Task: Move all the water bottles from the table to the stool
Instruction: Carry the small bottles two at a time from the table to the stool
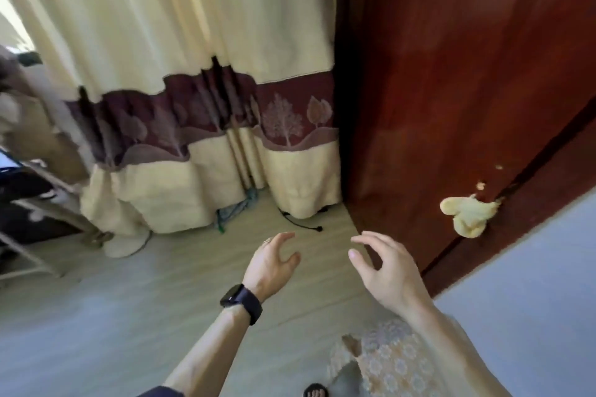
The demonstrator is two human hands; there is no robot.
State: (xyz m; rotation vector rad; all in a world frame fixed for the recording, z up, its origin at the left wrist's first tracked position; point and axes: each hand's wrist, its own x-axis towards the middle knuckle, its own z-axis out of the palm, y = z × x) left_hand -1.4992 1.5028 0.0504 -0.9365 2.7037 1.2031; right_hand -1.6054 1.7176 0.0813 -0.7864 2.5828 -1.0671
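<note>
No water bottle, table or stool shows in the head view. My left hand (pixel 273 263) is held out over the floor with loosely curled fingers, holding nothing; a dark watch sits on its wrist. My right hand (pixel 383 267) hovers beside it, about a hand's width to the right, fingers relaxed and spread, also holding nothing.
A cream and maroon curtain (pixel 193 106) hangs ahead, reaching the pale wooden floor (pixel 113 316). A dark red wooden door (pixel 451 90) stands to the right with a yellow cloth (pixel 467 214) at its edge. A metal rack (pixel 29 219) stands at the left. My sandalled foot (pixel 316 392) shows below.
</note>
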